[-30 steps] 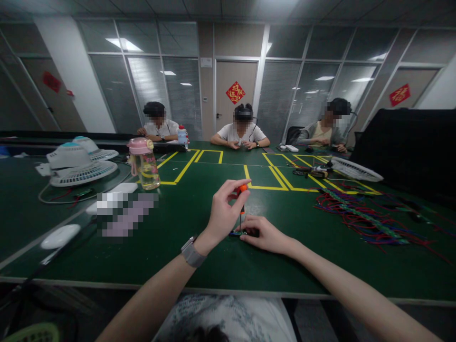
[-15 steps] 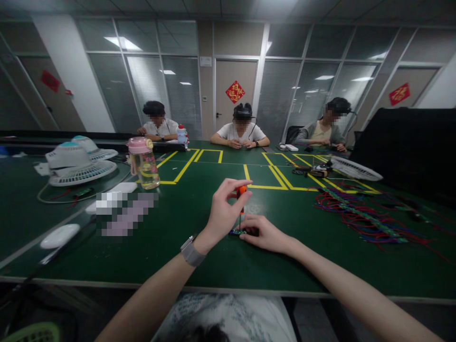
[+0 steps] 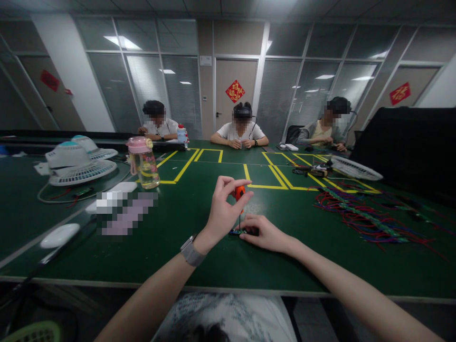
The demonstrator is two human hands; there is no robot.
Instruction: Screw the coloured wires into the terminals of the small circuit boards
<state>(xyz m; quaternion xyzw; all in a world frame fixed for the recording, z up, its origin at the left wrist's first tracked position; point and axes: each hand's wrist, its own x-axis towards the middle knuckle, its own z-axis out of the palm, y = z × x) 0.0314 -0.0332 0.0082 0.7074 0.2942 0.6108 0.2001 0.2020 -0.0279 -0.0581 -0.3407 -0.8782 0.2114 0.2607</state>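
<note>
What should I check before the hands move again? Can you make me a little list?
1. Left hand at the orange screwdriver: ok, its fingers are around the handle.
2. Screwdriver upright: ok, it points down almost straight.
3. Right hand at the circuit board: ok, it touches the right end.
4. Screwdriver tip in place: cannot tell, too small to see.
5. Pink-lidded bottle out of the way: ok, it stands apart on the left.

Two fans (image 3: pixel 69 156) are set at frame left, a bottle (image 3: pixel 142 164) nearer the centre. Across the middle, yellow tape (image 3: pixel 267 187) is stuck. Three people (image 3: pixel 228 131) are seated above it; at upper centre, a sign (image 3: pixel 235 91) is hung on a door (image 3: pixel 228 70).
</note>
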